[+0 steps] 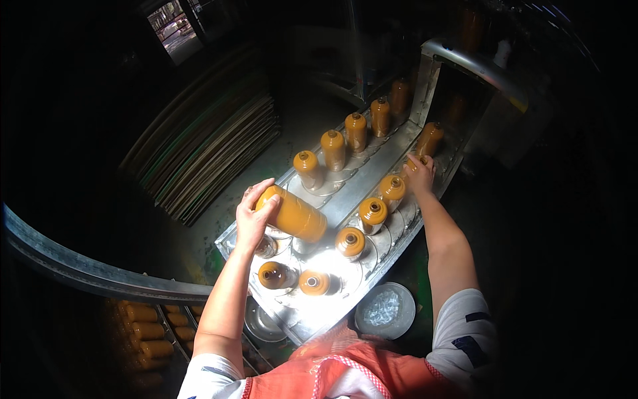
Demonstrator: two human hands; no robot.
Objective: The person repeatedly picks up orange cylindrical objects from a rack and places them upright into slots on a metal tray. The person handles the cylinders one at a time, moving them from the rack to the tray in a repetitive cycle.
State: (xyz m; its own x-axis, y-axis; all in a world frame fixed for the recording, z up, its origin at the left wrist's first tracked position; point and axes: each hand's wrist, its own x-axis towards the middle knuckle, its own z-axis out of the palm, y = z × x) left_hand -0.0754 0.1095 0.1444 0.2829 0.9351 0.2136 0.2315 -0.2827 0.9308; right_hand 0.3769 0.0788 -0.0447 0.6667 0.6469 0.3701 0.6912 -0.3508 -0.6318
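My left hand [251,223] grips the rounded end of a glossy orange bottle [292,214]. That bottle lies tilted over the near left part of a metal conveyor [362,189], its other end pointing right and slightly down. Farther off on the right lane, my right hand [421,176] closes round the top of another orange bottle [416,162], mostly covered by the fingers. Close to it stands an upright orange bottle [393,187] with a short dark neck. More such bottles curve round the near end, among them one under my left forearm's side [272,274].
A metal-framed opening [458,63] spans the conveyor's far end. Thin stacked sheets [206,146] lean at the left. Below the near end are a bowl of clear pieces [385,310] and another metal bowl [263,322]. Orange bottles [147,330] lie racked at lower left, beneath a curved metal rail [100,269].
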